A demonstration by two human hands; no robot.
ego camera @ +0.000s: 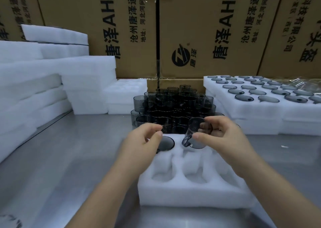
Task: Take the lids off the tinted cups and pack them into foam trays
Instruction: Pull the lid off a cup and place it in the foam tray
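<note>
Gripping tinted cup (pixel 196 134), tilted, in right hand (pixel 224 135) over foam tray (pixel 191 191) pocket at 1 o'clock, with left hand (pixel 145 140) curled beside seated cup (pixel 166 143) at 11 o'clock, hold unreadable. Best to level, lower straight, press gently. Cannot tell capped or uncapped; cannot count dark cup stack (pixel 173 106) at 12 o'clock.

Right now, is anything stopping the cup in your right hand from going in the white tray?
Nothing visible does. The right hand holds the cup just above the foam tray, and an empty pocket close by lies open.
</note>
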